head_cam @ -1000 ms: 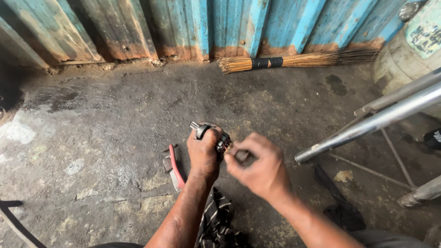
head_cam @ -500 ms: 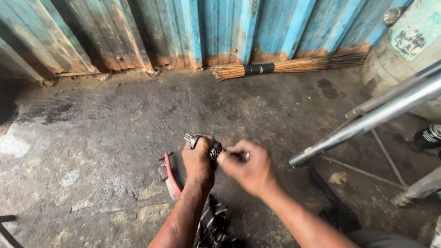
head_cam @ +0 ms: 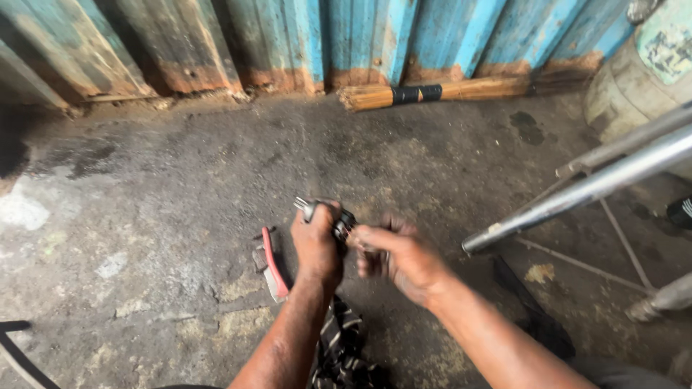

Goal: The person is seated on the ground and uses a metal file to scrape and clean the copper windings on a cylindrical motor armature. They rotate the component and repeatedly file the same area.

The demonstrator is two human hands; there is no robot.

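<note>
Two hands meet mid-frame over the concrete floor (head_cam: 144,216), largest item first. Blue metal wall (head_cam: 360,36) far, broom (head_cam: 432,94) along it, steel tube (head_cam: 577,191) right. Our left hand (head_cam: 316,241) clamps the small metal part (head_cam: 339,218); right hand (head_cam: 400,256), shifted left since earlier, pinches its end. Red-handled tool (head_cam: 272,263) lies just left.

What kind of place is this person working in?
Probably a rough roadside or backyard repair shop. The floor is stained, cracked concrete, the wall is worn blue corrugated metal, and a bare metal tube frame stands at the right. The left hand grips a small greasy metal part, which the right hand works on.
</note>
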